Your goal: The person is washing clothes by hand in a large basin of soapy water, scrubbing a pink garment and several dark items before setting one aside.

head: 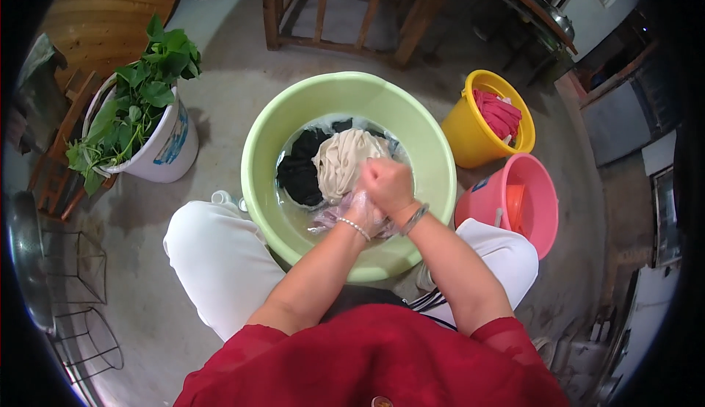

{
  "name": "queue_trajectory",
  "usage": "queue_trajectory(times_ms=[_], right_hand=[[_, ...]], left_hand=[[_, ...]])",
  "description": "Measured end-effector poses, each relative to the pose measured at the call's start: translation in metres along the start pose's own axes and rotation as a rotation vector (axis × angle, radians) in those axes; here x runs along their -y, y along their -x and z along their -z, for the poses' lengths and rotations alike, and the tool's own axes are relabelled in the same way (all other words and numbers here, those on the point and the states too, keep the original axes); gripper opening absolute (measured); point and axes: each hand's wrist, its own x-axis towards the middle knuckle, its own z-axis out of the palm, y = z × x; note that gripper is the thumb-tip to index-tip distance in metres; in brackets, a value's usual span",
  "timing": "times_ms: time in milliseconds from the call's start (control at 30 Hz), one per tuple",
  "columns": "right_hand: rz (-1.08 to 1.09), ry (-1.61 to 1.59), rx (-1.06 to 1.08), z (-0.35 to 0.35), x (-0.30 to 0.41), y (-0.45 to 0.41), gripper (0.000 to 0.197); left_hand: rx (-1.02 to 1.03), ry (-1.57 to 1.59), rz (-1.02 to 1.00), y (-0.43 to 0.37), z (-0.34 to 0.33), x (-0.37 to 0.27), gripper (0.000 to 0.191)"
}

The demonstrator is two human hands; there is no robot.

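Note:
A large light-green plastic basin [261,115] with soapy water stands between my knees. My left hand [368,209], with a beaded bracelet at its wrist, is low in the basin on a wet light-purple cloth [333,214] and grips it. Pressed against it, my right hand [387,182] is curled into a fist above the same cloth, a metal bangle at its wrist; its fingers are blurred, and what they hold is hidden. Just beyond the hands lies a bunched cream cloth [344,159]. Black cloth [300,173] sits in the water to its left.
Right of the basin stand a yellow bucket [457,132] with red cloth inside and a pink bucket [545,203] holding an orange-red container [515,206]. A white bucket [184,151] of leafy green stems is at the left. Wire stands [88,341] are lower left; a wooden frame [341,43] stands ahead.

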Motion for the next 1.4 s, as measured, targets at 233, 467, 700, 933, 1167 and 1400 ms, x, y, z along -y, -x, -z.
queue_trajectory(times_ms=[233,467,700,933,1167,1400], right_hand=[[0.219,0.179,0.04,-0.006,-0.01,0.012,0.026],[0.113,0.029,0.006,0.003,0.024,0.015,0.022],[-0.587,-0.285,-0.153,0.011,-0.053,-0.001,0.027],[-0.998,-0.777,-0.35,0.024,-0.06,-0.005,0.034],[0.176,0.014,0.032,-0.006,0.018,0.023,0.019],[-0.029,0.043,-0.073,0.008,-0.022,0.004,0.022]], left_hand=[[-0.072,-0.252,0.049,0.001,-0.007,-0.001,0.024],[0.131,-0.223,-0.219,-0.01,0.037,-0.001,0.029],[0.157,-0.277,0.379,0.022,-0.031,-0.014,0.037],[0.01,-0.442,0.215,0.013,-0.018,-0.012,0.026],[0.422,0.055,0.119,0.001,0.028,-0.007,0.025],[0.074,-0.101,0.038,0.008,-0.013,0.011,0.024]])
